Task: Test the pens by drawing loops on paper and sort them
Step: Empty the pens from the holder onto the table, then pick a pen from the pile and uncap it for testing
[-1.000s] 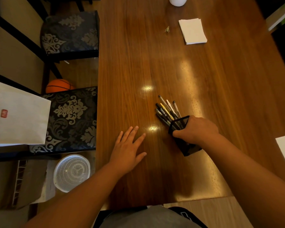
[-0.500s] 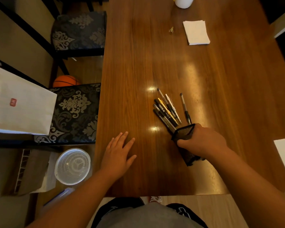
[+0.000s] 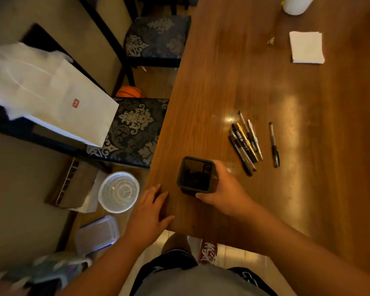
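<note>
Several pens (image 3: 245, 143) lie in a loose bundle on the wooden table (image 3: 233, 71), pointing away from me. One more black pen (image 3: 273, 145) rests alone just right of them. A black mesh pen holder (image 3: 195, 174) stands upright near the table's front left corner, its square mouth facing up and looking empty. My right hand (image 3: 224, 190) grips its right side. My left hand (image 3: 149, 212) lies flat on the table's corner, left of the holder, fingers spread. A white square of folded paper (image 3: 306, 47) sits far back on the right.
A white cup (image 3: 295, 5) stands at the table's far edge. Two patterned chairs (image 3: 132, 133) line the left side, with a white paper bag (image 3: 49, 92) on the nearer one. A basketball (image 3: 129, 92), a white basket (image 3: 118, 192) and a plastic box (image 3: 97, 233) are on the floor.
My right hand pulled the holder off the pens, turned it upright and carried it left toward the table's corner. The pens stayed behind on the table. My view swung left.
</note>
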Motion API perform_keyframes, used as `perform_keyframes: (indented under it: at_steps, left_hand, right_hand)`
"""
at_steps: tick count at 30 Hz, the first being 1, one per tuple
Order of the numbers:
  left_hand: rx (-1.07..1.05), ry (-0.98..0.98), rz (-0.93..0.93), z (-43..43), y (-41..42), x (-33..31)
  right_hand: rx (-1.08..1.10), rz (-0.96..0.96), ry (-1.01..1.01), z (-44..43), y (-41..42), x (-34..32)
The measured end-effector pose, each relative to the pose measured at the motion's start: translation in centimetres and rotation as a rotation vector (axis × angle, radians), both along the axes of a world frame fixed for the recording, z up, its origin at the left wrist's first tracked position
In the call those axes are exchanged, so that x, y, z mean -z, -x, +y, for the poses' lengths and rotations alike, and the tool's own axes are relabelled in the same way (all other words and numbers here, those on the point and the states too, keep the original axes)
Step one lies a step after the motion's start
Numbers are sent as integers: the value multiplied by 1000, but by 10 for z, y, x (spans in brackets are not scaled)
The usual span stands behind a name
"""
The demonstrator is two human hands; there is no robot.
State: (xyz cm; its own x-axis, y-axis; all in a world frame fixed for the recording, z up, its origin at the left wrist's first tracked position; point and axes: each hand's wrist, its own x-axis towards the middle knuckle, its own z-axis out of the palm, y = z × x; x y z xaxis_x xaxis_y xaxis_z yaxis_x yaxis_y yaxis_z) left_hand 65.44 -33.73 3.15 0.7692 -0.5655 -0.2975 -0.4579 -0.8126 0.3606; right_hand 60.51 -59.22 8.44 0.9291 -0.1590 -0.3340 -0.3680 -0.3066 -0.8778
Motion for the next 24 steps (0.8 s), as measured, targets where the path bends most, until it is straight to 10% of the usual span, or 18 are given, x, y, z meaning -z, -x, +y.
perform_keyframes:
  at_steps: [15,24]
  left_hand:
    - [-96,30,-48,-2,30,-9]
    - [442,89,169,-91,64,-21]
  right_hand:
    - [-144,-29,94,4,4,15]
    - [341,102,324,-103,75,19]
